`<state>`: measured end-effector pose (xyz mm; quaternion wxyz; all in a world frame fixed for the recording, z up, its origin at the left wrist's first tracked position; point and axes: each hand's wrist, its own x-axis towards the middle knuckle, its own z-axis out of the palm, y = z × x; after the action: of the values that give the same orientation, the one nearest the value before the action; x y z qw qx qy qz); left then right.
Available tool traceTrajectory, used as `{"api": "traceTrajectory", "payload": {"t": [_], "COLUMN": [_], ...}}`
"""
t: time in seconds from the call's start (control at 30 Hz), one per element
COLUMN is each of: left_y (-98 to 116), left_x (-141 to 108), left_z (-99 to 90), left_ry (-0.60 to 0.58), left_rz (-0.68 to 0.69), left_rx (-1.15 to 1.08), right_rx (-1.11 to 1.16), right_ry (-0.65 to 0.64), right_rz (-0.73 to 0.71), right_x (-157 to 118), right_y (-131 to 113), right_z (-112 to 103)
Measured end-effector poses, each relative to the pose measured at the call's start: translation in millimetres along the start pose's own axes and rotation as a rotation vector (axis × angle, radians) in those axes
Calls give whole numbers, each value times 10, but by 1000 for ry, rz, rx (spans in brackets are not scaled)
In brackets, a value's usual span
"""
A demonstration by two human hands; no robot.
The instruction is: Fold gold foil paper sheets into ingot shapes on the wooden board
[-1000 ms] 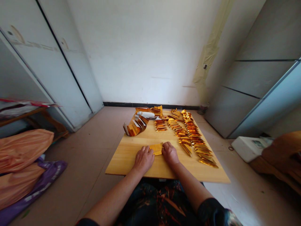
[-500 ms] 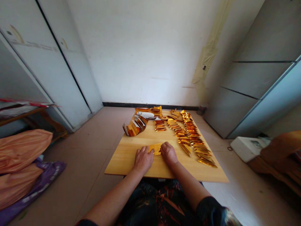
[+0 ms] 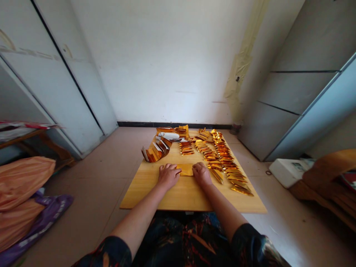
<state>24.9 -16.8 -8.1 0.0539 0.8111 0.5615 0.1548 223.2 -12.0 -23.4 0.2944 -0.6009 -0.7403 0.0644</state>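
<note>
A sheet of gold foil paper (image 3: 187,170) lies nearly flat on the wooden tabletop (image 3: 144,189), stretched between my two hands. My left hand (image 3: 169,175) presses on its left end, the fingers closed around that edge. At the opposite end, my right hand (image 3: 201,173) has its fingers curled in and pinches the paper. Beyond them stand a curved stack of gold foil sheets (image 3: 159,150) and a short row of folded foil pieces (image 3: 186,148). Long rows of folded gold pieces (image 3: 224,152) run down the right side.
A white wrapped bundle (image 3: 169,135) lies at the table's back. A wall is behind it, with a cabinet (image 3: 52,85) at left and a grey refrigerator (image 3: 283,96) at right. An orange cloth or bag (image 3: 25,181) and a white box (image 3: 286,172) flank the table.
Both hands have moved slightly away from my body along with the paper. They are a little farther apart, and more of the sheet shows flat between them. The camera view has shifted slightly.
</note>
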Motion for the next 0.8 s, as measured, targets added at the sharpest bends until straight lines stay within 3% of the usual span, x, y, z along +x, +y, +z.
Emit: {"api": "traceTrajectory", "payload": {"t": [0.2,0.33,0.47,0.8], "left_y": [6,49,68,-36], "left_x": [4,24,36,21], "left_z": [65,66,80,105], "left_ry": [25,51,62,11], "left_rz": [-82,-111,-135,-117], "left_rx": [-42,-45,-45,-41], "right_rx": [108,-7,-215,-266], "right_ry": [160,-8,-177,-168], "right_rz": [-76,-239,-273,-295], "right_x": [-141,-194,-226,-330], "right_y": [58,-88,-192,-107], "right_z": [-25,-40,-31,-44]}}
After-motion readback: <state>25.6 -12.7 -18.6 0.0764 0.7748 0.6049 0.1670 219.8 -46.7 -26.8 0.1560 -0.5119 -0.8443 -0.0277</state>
